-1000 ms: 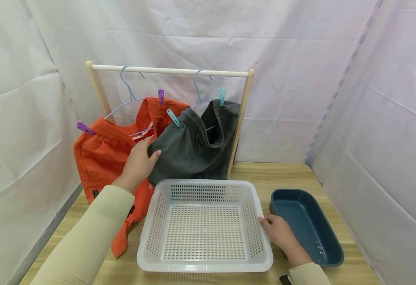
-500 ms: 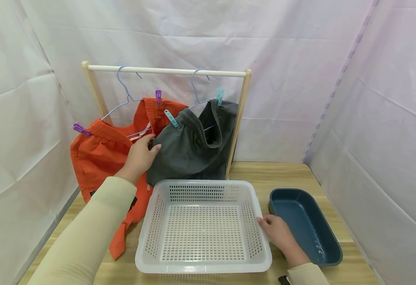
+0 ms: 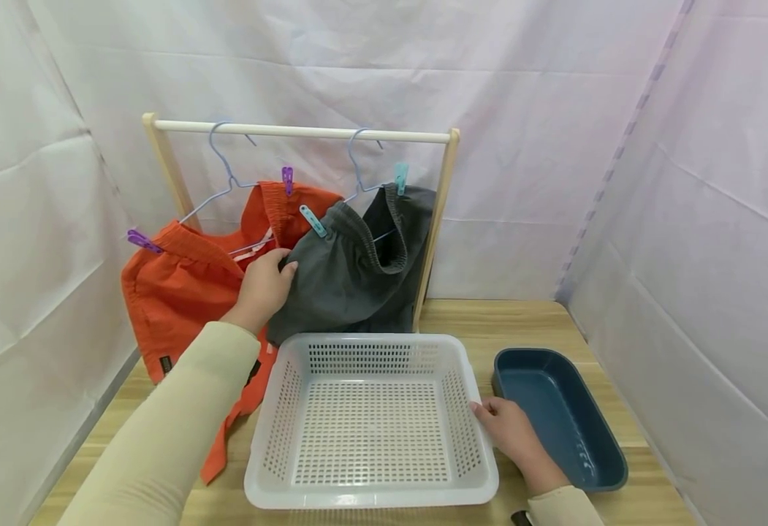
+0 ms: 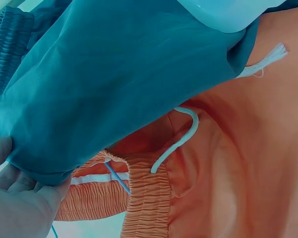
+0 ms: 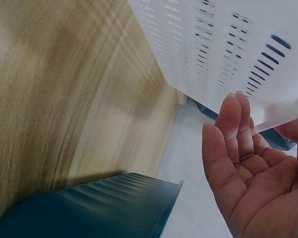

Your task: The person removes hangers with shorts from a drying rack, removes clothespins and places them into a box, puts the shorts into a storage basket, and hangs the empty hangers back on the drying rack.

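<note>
My left hand (image 3: 267, 286) pinches the left edge of the dark grey pants (image 3: 347, 281), which look teal in the left wrist view. There the thumb lies in front of the cloth and the fingers are behind it. Orange pants (image 3: 193, 292) with an elastic waistband hang just left of the hand. At the right side of a white perforated basket (image 3: 370, 493), my right hand (image 3: 508, 431) holds the rim, thumb on top and fingers against the outer wall. The basket's inside shows a bare slotted bottom.
A wooden rack with a white bar (image 3: 305, 131) carries both pants on blue wire hangers (image 3: 229, 172). Purple clothespins (image 3: 288, 180) clip the orange pair and teal clothespins (image 3: 400, 177) the grey pair. A dark blue tub (image 3: 610, 467) stands right of the basket. White cloth walls enclose the table.
My left hand has shifted slightly right and up onto the edge of the grey pants. My right hand stays on the basket rim. The head view has drifted a little.
</note>
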### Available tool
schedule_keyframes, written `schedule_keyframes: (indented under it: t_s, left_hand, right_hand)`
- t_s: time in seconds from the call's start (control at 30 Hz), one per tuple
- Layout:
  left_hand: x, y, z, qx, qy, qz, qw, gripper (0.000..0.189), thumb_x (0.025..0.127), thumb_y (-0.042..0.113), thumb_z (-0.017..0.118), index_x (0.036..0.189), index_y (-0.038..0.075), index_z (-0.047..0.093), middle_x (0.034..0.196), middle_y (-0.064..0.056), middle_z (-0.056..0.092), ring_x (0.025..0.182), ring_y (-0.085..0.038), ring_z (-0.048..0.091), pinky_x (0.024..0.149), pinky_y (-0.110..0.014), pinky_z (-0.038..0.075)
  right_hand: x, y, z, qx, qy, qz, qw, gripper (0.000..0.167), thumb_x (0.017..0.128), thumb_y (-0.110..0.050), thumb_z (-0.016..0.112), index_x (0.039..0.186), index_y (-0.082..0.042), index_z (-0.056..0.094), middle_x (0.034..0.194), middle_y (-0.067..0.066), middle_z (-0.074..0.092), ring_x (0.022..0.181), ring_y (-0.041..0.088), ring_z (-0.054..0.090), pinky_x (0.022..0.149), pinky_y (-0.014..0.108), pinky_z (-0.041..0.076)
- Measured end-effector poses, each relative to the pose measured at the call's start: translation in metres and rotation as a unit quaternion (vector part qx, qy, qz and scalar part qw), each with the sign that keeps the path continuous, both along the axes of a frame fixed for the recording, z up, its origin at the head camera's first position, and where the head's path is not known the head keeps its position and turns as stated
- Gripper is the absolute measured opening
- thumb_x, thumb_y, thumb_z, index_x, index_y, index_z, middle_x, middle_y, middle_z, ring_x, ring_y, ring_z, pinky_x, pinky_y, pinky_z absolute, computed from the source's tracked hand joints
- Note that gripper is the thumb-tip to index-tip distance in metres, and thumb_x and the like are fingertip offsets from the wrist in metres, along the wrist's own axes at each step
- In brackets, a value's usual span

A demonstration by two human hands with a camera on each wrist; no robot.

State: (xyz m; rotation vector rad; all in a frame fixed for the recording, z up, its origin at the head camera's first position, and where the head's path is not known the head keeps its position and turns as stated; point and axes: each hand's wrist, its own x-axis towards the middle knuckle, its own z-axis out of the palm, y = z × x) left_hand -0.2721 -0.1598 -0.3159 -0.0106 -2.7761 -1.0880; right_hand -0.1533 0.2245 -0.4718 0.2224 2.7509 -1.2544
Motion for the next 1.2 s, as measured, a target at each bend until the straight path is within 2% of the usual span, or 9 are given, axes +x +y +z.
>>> schedule_keyframes:
  t_s: [0.4, 0.6, 0.83, 1.07, 1.2]
  left_hand:
    - [-0.004, 0.004, -0.004, -0.001, 0.045, 0.021, 0.9988, 0.034, 0.100, 0.012, 0.050, 0.132, 0.001, 0.054, 0.126, -0.022, 0.058, 0.106, -0.038, 0.055, 0.100, -0.051, 0.045]
    - [-0.005, 0.004, -0.003, -0.013, 0.038, 0.019, 0.9990, 0.036, 0.100, 0.012, 0.050, 0.134, 0.002, 0.053, 0.126, -0.021, 0.058, 0.104, -0.038, 0.054, 0.099, -0.051, 0.045]
    - [-0.002, 0.007, 0.008, -0.075, 0.013, -0.004, 0.9971, 0.036, 0.098, 0.009, 0.053, 0.132, 0.000, 0.048, 0.118, -0.025, 0.059, 0.097, -0.040, 0.056, 0.093, -0.053, 0.049]
    - [-0.002, 0.006, 0.006, -0.082, 0.023, 0.008, 0.9963, 0.037, 0.096, 0.008, 0.056, 0.132, 0.002, 0.050, 0.120, -0.024, 0.060, 0.099, -0.040, 0.057, 0.094, -0.053, 0.049]
    - [0.000, 0.006, 0.007, -0.090, 0.032, 0.004, 0.9954, 0.037, 0.095, 0.006, 0.057, 0.131, 0.000, 0.051, 0.120, -0.025, 0.061, 0.099, -0.040, 0.058, 0.095, -0.053, 0.048]
  right_hand:
    - [0.000, 0.000, -0.002, -0.002, 0.002, -0.006, 1.0000, 0.027, 0.097, -0.023, 0.057, 0.096, 0.003, 0.067, 0.074, 0.003, 0.065, 0.063, 0.013, 0.060, 0.053, 0.029, 0.048]
    - [0.001, 0.000, -0.002, 0.003, 0.003, -0.008, 1.0000, 0.027, 0.097, -0.023, 0.057, 0.096, 0.002, 0.066, 0.074, 0.003, 0.064, 0.063, 0.013, 0.058, 0.053, 0.029, 0.047]
    - [0.001, -0.002, -0.002, 0.008, 0.010, -0.012, 0.9998, 0.026, 0.096, -0.022, 0.057, 0.095, 0.003, 0.067, 0.073, 0.003, 0.064, 0.062, 0.013, 0.059, 0.052, 0.029, 0.047]
    - [0.002, -0.003, -0.002, 0.006, 0.008, -0.014, 0.9998, 0.027, 0.097, -0.022, 0.057, 0.095, 0.003, 0.067, 0.074, 0.003, 0.065, 0.062, 0.013, 0.059, 0.052, 0.029, 0.048]
    - [0.003, -0.003, -0.002, 0.004, 0.007, -0.015, 0.9999, 0.027, 0.097, -0.022, 0.057, 0.095, 0.002, 0.067, 0.074, 0.002, 0.065, 0.062, 0.013, 0.059, 0.052, 0.029, 0.048]
